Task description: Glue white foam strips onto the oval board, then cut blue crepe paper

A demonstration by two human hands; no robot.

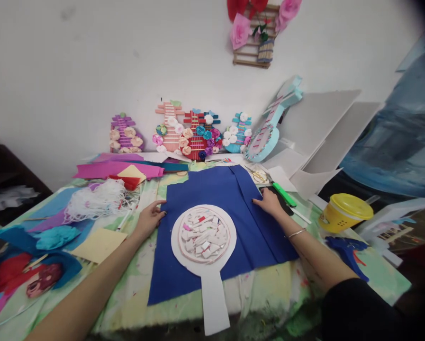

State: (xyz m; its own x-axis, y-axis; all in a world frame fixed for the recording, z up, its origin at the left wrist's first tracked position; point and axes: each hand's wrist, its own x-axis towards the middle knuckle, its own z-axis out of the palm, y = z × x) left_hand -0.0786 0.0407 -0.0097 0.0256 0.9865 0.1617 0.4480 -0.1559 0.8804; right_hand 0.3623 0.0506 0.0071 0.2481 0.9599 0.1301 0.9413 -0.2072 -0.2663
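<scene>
A dark blue sheet [212, 187], creased along its right part, lies spread on the table. On top of it rests a white round piece with a handle [213, 298], its disc covered with small white scraps [205, 234] and a few coloured bits. The handle reaches past the sheet's near edge. My left hand [151, 217] touches the sheet's left edge, fingers bent; what its fingertips hold, if anything, is unclear. At the sheet's upper right, my right hand [268, 201] has thumb and fingers apart, its fingertips at the fabric.
White strings [94, 201], coloured sheets [116, 169] and a beige square [99, 245] lie left. To the right are gold scissors [257, 175], a green cutter [284, 194] and a yellow tub [345, 212]. Decorated instrument shapes [197, 135] lean on the wall.
</scene>
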